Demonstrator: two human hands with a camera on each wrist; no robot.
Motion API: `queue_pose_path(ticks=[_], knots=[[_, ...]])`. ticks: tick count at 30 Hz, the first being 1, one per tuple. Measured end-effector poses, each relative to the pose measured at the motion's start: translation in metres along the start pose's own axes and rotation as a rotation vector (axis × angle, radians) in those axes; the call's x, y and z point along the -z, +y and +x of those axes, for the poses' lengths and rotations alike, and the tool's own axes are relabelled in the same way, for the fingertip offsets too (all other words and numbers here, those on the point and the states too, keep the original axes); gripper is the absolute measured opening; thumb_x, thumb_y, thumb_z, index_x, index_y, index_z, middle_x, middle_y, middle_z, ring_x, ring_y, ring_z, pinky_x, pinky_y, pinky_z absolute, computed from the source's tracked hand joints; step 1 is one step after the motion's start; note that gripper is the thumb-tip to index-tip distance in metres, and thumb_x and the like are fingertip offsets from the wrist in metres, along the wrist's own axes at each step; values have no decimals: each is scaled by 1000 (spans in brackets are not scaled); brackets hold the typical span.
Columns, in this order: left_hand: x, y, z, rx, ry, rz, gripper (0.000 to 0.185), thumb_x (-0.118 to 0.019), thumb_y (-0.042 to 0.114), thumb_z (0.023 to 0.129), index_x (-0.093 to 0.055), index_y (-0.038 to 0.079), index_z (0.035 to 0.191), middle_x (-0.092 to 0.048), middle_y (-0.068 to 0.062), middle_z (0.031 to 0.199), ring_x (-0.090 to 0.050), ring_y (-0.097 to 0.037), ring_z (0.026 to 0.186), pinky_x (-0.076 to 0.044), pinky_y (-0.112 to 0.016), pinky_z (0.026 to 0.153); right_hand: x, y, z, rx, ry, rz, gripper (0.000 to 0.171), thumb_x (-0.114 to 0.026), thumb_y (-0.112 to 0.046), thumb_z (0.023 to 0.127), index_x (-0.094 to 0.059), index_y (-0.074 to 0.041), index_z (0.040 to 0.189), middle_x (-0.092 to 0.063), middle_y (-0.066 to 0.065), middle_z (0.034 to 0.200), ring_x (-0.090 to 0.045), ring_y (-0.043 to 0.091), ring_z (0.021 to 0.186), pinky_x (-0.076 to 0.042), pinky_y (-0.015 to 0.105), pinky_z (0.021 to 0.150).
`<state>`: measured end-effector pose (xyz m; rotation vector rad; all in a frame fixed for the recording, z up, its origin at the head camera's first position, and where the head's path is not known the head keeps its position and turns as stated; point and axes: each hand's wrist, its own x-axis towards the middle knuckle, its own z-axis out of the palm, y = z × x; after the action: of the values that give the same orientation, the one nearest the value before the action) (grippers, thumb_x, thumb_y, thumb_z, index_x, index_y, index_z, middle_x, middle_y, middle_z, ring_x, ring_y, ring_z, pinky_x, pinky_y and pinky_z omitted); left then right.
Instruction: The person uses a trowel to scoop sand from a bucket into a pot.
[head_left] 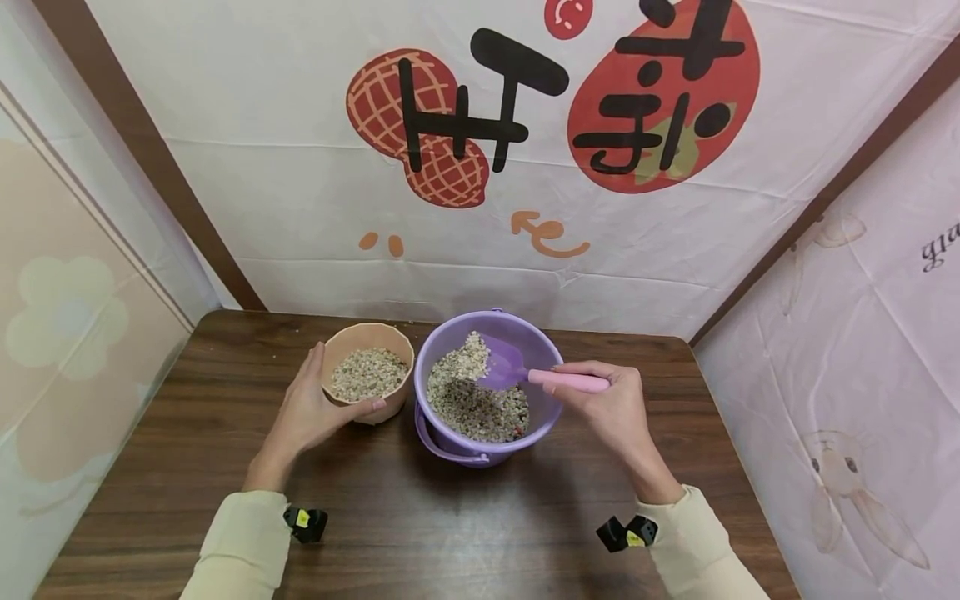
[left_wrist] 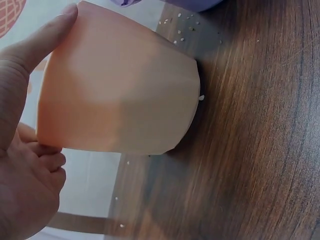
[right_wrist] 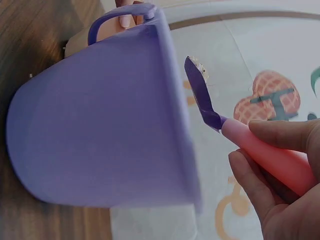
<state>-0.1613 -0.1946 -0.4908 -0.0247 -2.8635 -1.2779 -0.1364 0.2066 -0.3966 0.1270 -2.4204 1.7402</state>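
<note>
My left hand (head_left: 309, 417) grips a peach-coloured pot (left_wrist: 120, 85) by its rim, thumb on the near side and fingers on the far left. Pale gravel (head_left: 367, 373) lies inside the pot, which stands upright on the table. In my right hand (head_left: 617, 410) is a toy shovel (head_left: 504, 363) with a purple blade and pink handle (right_wrist: 260, 150), held between thumb and fingers. A small heap of gravel rides on the blade tip, above the mouth of a purple bucket (right_wrist: 100, 125). More gravel (head_left: 480, 414) covers the bucket's bottom. The right wrist view shows the blade clear of the bucket's rim.
Pot and bucket stand side by side near the back edge of a dark wooden table (head_left: 480, 533). The bucket's handle (head_left: 450, 454) hangs at its front left. Loose grains (left_wrist: 182, 39) are scattered by the pot. A printed cloth (head_left: 300, 208) hangs behind.
</note>
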Motion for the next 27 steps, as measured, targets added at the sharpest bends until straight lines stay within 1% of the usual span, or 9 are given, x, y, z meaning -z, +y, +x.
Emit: queue_pose_path(ticks=[3,8,12,14,19,21,24,27], knots=[[0,1,0,26,0,-17,141,-88,59,71,3,0,161,-5,-31,164,-16,-53,148,-25,-69,113,-7,-11,9,33,-33,-32,28,-95,-19,72,-82,-7,94,-77,7,85,-75,18,80,-60,27,66],[-2,1,0,44,12,-44,140,-90,56,70,1,-1,161,-7,-31,164,-18,-53,147,-25,-68,113,-27,-24,27,65,-85,-96,26,-95,-23,72,-83,-12,92,-77,0,82,-74,15,85,-59,28,67],[-3,1,0,37,23,-60,139,-91,52,70,0,-3,161,-10,-32,163,-20,-53,146,-26,-68,113,-45,-32,39,54,-120,-128,22,-94,-20,71,-83,-14,90,-77,-2,81,-73,15,80,-58,30,64],[-3,1,-1,35,24,-66,140,-91,51,70,0,-3,161,-10,-32,163,-20,-53,146,-26,-67,113,-53,-36,45,60,-137,-150,21,-94,-17,72,-83,-14,89,-77,-3,80,-73,14,80,-58,30,66],[-3,0,-1,47,15,-84,141,-92,53,69,1,-1,161,-8,-31,164,-17,-52,147,-24,-67,114,-70,-44,56,65,-183,-208,19,-94,-22,72,-84,-18,87,-76,-8,76,-72,10,82,-57,30,71],[-4,0,-1,49,15,-91,141,-92,53,69,1,0,161,-7,-31,164,-17,-52,147,-24,-67,115,-75,-47,59,58,-203,-215,19,-94,-24,72,-84,-19,86,-75,-10,75,-72,10,80,-57,31,69],[-4,-2,-1,49,22,-97,141,-92,52,69,1,0,162,-8,-31,164,-18,-52,147,-24,-66,115,-81,-51,63,43,-234,-209,20,-95,-24,71,-84,-18,87,-75,-11,73,-72,11,77,-57,33,65],[-5,-3,-1,49,30,-99,141,-93,51,68,0,0,162,-10,-31,164,-19,-52,147,-24,-66,115,-84,-54,66,30,-259,-211,23,-95,-24,72,-84,-15,90,-74,-11,71,-73,10,74,-57,33,66]])
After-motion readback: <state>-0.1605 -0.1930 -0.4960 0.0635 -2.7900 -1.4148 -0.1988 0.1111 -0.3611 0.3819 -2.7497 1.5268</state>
